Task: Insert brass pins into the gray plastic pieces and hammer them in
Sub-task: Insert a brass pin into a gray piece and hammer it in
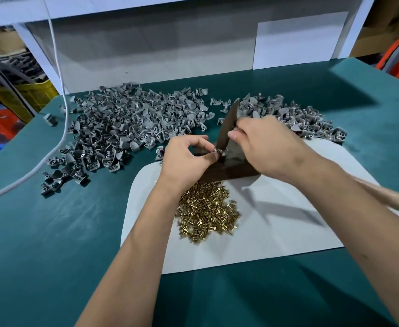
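My left hand [186, 155] pinches one small gray piece [218, 151] on the dark block [231, 171]; my right hand [262, 143] grips the blurred hammer [229, 125].

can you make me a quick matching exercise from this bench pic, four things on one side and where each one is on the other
Things
1. brass pins
2. big pile of gray plastic pieces
3. hammer
4. white cable

Places
A. gripped in the right hand
B. heaped on the white sheet, near the left wrist
C. hanging down at the far left onto the green table
D. spread on the table, far left of the hands

Pairs: 1-B, 2-D, 3-A, 4-C
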